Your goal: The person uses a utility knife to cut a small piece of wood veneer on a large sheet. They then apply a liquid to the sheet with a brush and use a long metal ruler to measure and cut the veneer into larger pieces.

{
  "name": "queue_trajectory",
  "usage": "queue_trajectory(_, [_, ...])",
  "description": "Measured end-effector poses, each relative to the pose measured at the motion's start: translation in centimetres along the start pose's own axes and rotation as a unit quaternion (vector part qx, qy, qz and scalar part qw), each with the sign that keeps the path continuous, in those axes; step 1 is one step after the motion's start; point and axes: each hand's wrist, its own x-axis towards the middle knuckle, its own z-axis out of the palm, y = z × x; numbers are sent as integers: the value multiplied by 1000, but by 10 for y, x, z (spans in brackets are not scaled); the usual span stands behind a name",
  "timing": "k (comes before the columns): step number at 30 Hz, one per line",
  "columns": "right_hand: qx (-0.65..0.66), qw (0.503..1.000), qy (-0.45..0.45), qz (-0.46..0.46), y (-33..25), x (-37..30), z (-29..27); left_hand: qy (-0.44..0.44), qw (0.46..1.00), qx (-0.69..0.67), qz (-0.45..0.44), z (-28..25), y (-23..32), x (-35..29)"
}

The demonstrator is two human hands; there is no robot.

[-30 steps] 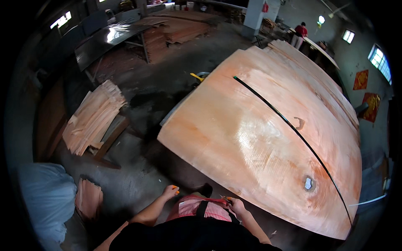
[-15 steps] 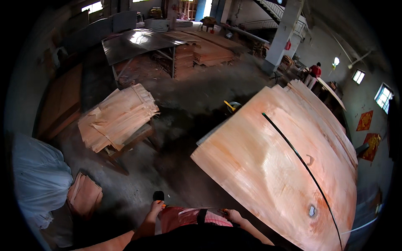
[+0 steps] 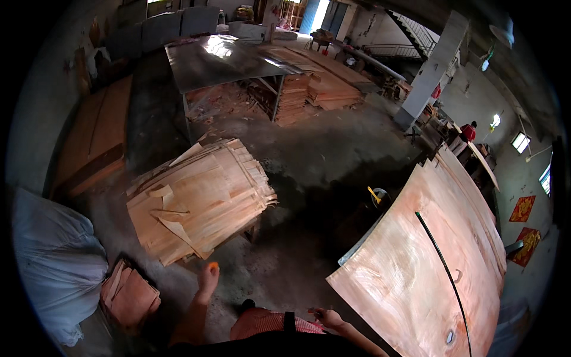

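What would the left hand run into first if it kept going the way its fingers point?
Probably the stack of pale veneer strips: the left hand, a small orange thing at its fingertips, points up toward its near edge. Depth is unclear.

We saw two red diamond-shaped paper signs [image 3: 522,209] with gold markings hung on the far right wall, one above the other. A bulging pale blue-white sack [image 3: 53,262] slumped at the left edge on the floor.
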Motion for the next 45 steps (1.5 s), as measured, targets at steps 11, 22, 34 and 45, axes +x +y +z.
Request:
queue_trajectory(11, [-7, 998, -4, 69, -25, 20, -16, 100, 954, 279, 50, -74, 32, 182])
queue_trajectory(22, [-16, 992, 87, 87, -13, 18, 8, 117, 924, 348, 104, -54, -27, 213])
queue_trajectory(34, [-77, 992, 79, 69, -16, 37, 10, 14, 971, 233, 49, -92, 13, 229])
queue_trajectory(45, [-32, 982, 39, 180, -41, -29, 6, -14, 948, 318, 21, -79, 35, 342])
